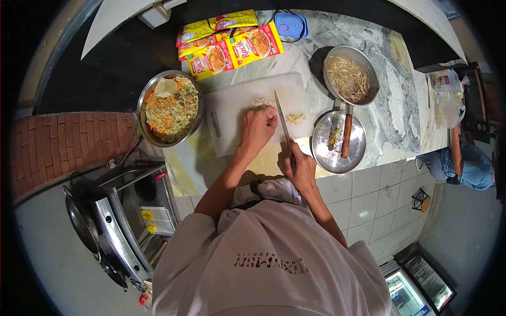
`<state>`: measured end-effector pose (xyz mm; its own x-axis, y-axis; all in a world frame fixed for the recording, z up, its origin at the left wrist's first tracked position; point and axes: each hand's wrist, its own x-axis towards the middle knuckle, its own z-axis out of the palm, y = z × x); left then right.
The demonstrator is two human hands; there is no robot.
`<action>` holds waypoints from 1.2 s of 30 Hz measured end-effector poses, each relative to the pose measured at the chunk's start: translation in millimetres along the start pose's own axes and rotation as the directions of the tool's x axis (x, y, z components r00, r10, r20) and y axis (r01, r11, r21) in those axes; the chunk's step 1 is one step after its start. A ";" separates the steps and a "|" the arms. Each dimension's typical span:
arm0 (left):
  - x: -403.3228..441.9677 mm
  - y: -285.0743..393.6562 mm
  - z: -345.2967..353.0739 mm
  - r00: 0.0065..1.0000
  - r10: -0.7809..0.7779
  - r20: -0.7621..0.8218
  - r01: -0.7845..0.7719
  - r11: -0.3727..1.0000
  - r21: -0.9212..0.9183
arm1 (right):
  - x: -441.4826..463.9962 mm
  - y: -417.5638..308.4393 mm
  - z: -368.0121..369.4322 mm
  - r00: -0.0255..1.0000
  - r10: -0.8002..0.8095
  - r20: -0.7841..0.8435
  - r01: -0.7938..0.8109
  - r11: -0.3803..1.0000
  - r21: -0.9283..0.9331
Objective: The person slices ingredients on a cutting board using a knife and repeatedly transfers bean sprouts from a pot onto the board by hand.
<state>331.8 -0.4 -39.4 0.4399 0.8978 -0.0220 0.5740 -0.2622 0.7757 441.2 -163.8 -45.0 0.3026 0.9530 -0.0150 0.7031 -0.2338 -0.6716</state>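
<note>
My left hand (257, 127) is closed over a small bunch of pale bean sprouts (262, 103) on the white cutting board (232, 100). In my right hand (299, 167) is a knife (281, 113), gripped by its handle, with the long narrow blade pointing away from me beside my left fingers. Small chopped yellowish bits (295, 117) lie on the board to the right of the blade. A round metal plate or lid (322, 152) with greenish scraps on it sits right of the board. Above it stands a metal pot (373, 71) holding bean sprouts in liquid.
At the left, a metal bowl (141, 113) holds shredded orange and pale green vegetables. Red and yellow packets (232, 50) lie behind the board, beside a blue square item (291, 25). The pot's wooden handle (346, 138) extends over the plate. Another person (472, 163) stands at far right.
</note>
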 end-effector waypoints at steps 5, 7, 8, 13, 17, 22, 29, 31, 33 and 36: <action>-2.7 -7.4 -3.7 0.999 0.019 0.030 -0.015 0.992 -0.126 | -4.0 1.4 -3.0 0.999 0.028 -0.045 -0.025 0.997 0.072; -2.3 -11.7 -9.1 0.998 0.050 0.042 -0.041 0.982 -0.182 | -1.0 1.4 -6.8 0.998 0.036 -0.053 -0.031 0.996 0.086; -1.2 -10.5 -15.4 0.987 0.139 0.080 -0.129 0.985 -0.117 | 1.2 0.2 -9.1 0.997 0.046 -0.063 -0.039 0.994 0.097; -1.6 -12.8 -19.1 0.931 0.338 0.137 -0.345 0.938 0.030 | 7.2 -2.4 -12.4 0.998 0.037 -0.049 -0.032 0.996 0.085; 1.1 -10.6 -16.9 0.956 0.248 0.153 -0.261 0.963 0.069 | 6.6 -1.9 -8.3 0.997 0.016 -0.072 -0.008 0.994 0.112; 1.6 -13.9 -7.1 0.957 0.271 0.099 -0.277 0.959 0.056 | 6.0 -7.3 -10.2 0.998 0.046 -0.038 -0.041 0.992 0.121; -1.2 -11.8 -3.2 0.970 0.236 0.061 -0.240 0.969 0.059 | 9.2 -11.9 -8.5 0.999 0.041 -0.005 -0.040 0.995 0.096; 1.3 -13.1 -3.0 0.964 0.263 0.043 -0.265 0.963 0.051 | 9.1 -6.5 -1.7 0.999 0.022 -0.024 -0.019 0.994 0.104; 1.2 -12.8 -1.8 0.969 0.241 0.051 -0.243 0.969 0.045 | 9.2 -5.4 -1.4 0.999 0.005 -0.036 -0.001 0.994 0.106; 0.0 -8.1 -3.4 0.981 0.179 0.070 -0.184 0.980 0.074 | 8.1 -6.1 0.7 0.999 0.037 0.004 -0.037 0.994 0.106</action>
<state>324.8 2.8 -43.5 0.5827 0.8094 0.0731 0.5328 -0.4484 0.7177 439.0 -154.6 -41.5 0.3258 0.9445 -0.0422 0.6193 -0.2469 -0.7453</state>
